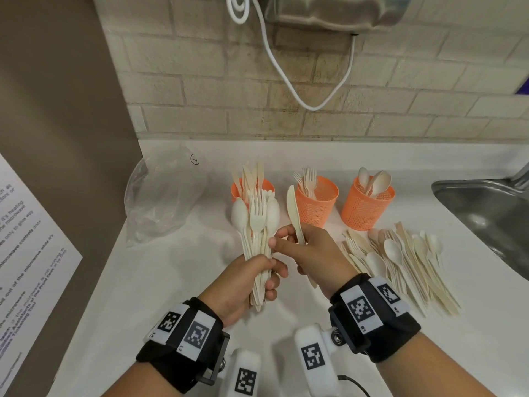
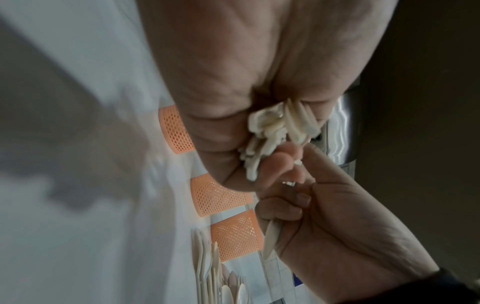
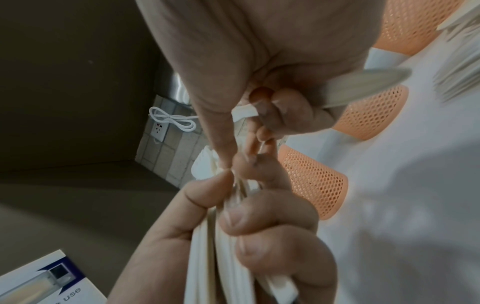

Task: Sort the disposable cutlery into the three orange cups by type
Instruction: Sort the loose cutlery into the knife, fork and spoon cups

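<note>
My left hand point(image 1: 257, 279) grips an upright bundle of cream cutlery point(image 1: 256, 222), forks and spoons fanned at the top. My right hand point(image 1: 303, 250) holds a single knife point(image 1: 294, 213) tucked under its curled fingers, while its thumb and forefinger pinch a piece in the bundle. Three orange mesh cups stand behind: the left cup point(image 1: 239, 190) has knives, the middle cup point(image 1: 316, 203) forks, the right cup point(image 1: 366, 209) spoons. In the right wrist view the knife point(image 3: 363, 86) crosses my right hand point(image 3: 259, 127) above the bundle point(image 3: 221, 246).
A loose pile of mixed cutlery point(image 1: 400, 262) lies on the white counter point(image 1: 160, 282) to the right. A crumpled clear plastic bag point(image 1: 160, 199) sits at the left. A steel sink point(image 1: 486, 216) is at the far right. A white cable point(image 1: 300, 90) hangs on the brick wall.
</note>
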Demonstrator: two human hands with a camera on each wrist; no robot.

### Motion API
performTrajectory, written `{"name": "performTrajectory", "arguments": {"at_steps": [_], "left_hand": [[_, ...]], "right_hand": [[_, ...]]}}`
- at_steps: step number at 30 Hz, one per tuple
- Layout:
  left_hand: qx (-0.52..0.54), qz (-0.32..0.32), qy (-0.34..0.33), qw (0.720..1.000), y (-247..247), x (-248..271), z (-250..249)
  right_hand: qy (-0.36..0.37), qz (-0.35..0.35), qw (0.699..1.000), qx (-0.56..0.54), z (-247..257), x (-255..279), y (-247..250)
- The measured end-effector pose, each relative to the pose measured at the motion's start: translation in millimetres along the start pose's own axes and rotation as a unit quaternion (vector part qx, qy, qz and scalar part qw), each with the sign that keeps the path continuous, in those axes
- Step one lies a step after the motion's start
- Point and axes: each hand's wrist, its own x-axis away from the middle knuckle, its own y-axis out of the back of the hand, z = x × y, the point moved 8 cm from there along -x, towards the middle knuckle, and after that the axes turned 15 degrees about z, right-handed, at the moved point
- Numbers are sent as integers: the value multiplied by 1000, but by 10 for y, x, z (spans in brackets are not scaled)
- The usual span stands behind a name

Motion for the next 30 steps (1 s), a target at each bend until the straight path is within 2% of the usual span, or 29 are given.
{"name": "performTrajectory", "arguments": {"at_steps": [7,15,19,21,24,30], "left_hand": [[46,-12,7,999,-19,4,18],[6,-29,-10,999,11,1,-16],[12,-34,-24,999,19,-1,-24],[10,-38,-38,998,35,-11,-38],[4,-34,-51,998,32,-33,-61],[25,1,-57,998,-25,-51,-77]], "right_hand": [[-8,13,1000,2,20,-4,-7],[-2,11,1000,-27,-5,-8,-46],[22,-67,997,38,-3,3,72],[49,-83,992,77,60,34,70],[72,-79,984,142,143,49,22],[52,-41,988,140,184,11,-58]]}}
